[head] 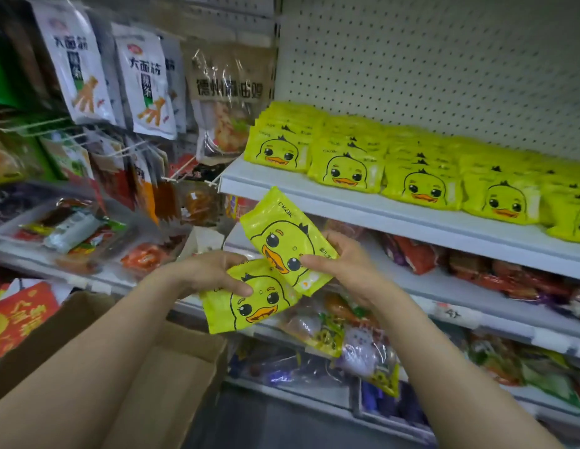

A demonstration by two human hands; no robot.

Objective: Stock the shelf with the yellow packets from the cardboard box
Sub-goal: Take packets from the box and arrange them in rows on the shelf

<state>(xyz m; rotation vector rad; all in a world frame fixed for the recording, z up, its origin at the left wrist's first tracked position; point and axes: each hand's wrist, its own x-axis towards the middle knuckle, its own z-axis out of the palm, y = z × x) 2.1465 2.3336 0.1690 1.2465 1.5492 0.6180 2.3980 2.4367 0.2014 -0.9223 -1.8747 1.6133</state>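
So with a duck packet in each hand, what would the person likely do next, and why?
Probably lift the right hand and set its yellow packet on the white shelf, onto a stack of matching packets. That packet is already tilted up toward the shelf edge, while the left hand holds the second packet lower, over the cardboard box.

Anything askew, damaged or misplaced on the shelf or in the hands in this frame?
Nothing stands out. The stocked yellow packets sit in tidy overlapping rows on the shelf. The left hand and right hand each hold a tilted packet, simply mid-handling. The cardboard box looks intact.
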